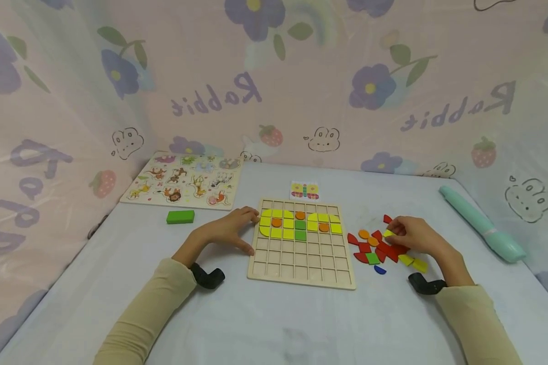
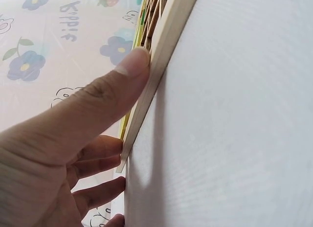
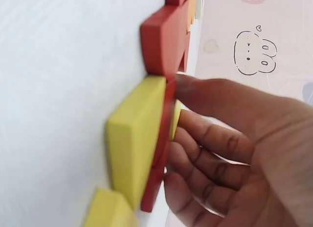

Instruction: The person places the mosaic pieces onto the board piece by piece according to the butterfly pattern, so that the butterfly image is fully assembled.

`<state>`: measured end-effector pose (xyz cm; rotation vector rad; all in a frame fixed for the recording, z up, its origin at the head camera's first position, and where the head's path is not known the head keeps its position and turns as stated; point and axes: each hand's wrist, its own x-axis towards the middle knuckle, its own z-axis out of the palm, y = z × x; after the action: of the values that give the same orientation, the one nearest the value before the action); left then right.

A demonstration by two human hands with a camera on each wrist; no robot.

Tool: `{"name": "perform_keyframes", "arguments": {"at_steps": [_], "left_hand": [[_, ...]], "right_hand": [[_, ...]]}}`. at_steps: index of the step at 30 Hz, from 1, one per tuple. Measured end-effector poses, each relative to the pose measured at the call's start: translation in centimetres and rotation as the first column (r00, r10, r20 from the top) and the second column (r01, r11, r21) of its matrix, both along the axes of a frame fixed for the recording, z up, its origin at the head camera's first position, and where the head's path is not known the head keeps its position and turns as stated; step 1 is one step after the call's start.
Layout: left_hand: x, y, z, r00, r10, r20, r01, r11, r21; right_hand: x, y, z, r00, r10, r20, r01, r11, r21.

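A wooden grid board [image 1: 301, 261] lies mid-table, its upper cells filled with yellow pieces, several green squares and round orange pieces. My left hand [image 1: 228, 230] touches the board's left edge with thumb and fingertips spread apart; in the left wrist view the thumb [image 2: 105, 92] lies against the wooden rim. To the right, my right hand [image 1: 413, 234] pinches a small yellow piece [image 1: 387, 233] over a loose pile of red pieces [image 1: 364, 247]. That yellow piece [image 3: 175, 120] shows only partly between thumb and index finger in the right wrist view.
Behind the board lies a picture card [image 1: 304, 190] of a butterfly. An animal puzzle board [image 1: 182, 180] and a green block [image 1: 180, 217] are at left. Loose yellow pieces [image 1: 419, 265] and a blue half-round [image 1: 380, 270] lie by the pile. A mint-green tube-shaped object [image 1: 481, 223] lies far right.
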<state>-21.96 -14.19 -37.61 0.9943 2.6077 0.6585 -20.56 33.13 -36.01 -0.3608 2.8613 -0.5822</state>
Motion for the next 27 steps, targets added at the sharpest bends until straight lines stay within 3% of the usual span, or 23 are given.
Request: {"name": "perform_keyframes", "arguments": {"at_steps": [23, 27], "left_hand": [[0.19, 0.03, 0.24, 1.0, -0.007, -0.003, 0.007, 1.0, 0.012], [0.2, 0.03, 0.24, 1.0, 0.003, -0.003, -0.003, 1.0, 0.002]], "right_hand": [[-0.33, 0.48, -0.34, 1.0, -0.023, 0.014, 0.024, 1.0, -0.014], [-0.43, 0.26, -0.35, 1.0, -0.013, -0.021, 0.013, 1.0, -0.002]]}}
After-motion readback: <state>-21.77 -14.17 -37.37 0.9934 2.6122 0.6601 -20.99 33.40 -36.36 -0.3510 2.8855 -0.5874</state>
